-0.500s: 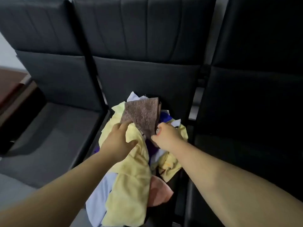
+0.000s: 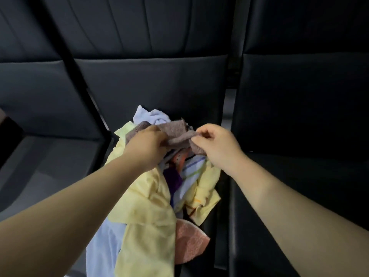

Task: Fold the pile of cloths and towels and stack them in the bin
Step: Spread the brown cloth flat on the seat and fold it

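Your left hand [image 2: 146, 145] grips one end of the brown towel [image 2: 176, 129], fingers curled into it. Your right hand [image 2: 218, 145] pinches the other end between thumb and fingertips. The towel is bunched between them, over the 12 o'clock end of the pile [image 2: 151, 200] on the black seat [image 2: 151, 82]. Lift it free of the cloths beneath. Draw your hands apart toward 9 and 3 o'clock until the top edge runs taut, then match the corners before folding. No bin is in view.
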